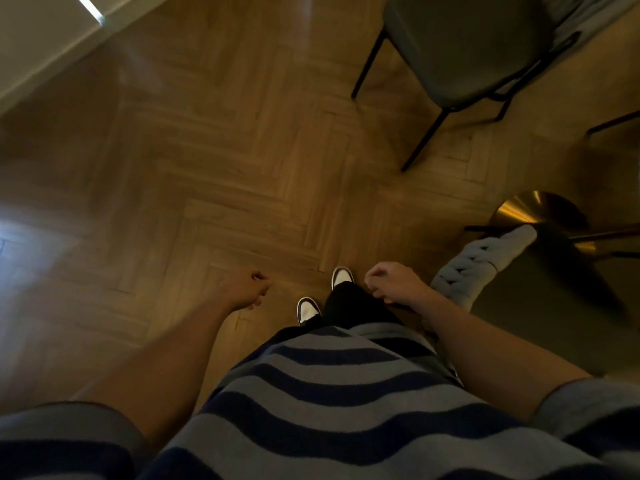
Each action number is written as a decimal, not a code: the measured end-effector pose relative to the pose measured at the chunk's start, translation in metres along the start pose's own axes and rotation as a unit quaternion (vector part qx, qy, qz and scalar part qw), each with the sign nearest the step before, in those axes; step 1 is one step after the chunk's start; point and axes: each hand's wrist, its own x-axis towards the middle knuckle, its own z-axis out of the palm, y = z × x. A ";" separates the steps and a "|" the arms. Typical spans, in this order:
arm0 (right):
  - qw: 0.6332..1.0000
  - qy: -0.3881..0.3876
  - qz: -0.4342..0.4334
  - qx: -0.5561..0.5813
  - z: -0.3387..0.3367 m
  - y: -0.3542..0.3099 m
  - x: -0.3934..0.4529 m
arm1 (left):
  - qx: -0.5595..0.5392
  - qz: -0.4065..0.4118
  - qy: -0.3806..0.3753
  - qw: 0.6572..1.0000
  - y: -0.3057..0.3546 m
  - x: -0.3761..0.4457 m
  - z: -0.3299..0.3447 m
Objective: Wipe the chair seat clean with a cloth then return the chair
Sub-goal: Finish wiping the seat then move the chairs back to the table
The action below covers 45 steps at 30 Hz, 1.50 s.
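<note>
A dark green chair (464, 46) with thin black legs stands on the wooden floor at the upper right, well ahead of me. A second green chair seat (554, 306) lies close at my right, with a grey braided backrest (481, 265) at its edge. My left hand (247, 289) hangs in front of me with loosely curled fingers and holds nothing. My right hand (393, 282) hangs just left of the braided backrest, fingers also loosely curled and empty. No cloth is in view.
A round brass table base (530, 211) with a brass pole stands on the floor at the right, between the two chairs. A pale wall and skirting (41, 39) run along the upper left. My feet in dark and white shoes (308, 310) stand on herringbone parquet.
</note>
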 end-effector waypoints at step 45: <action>0.987 0.131 0.047 0.085 -0.473 -0.444 0.394 | 0.261 0.100 -0.096 0.955 0.689 0.486 -0.444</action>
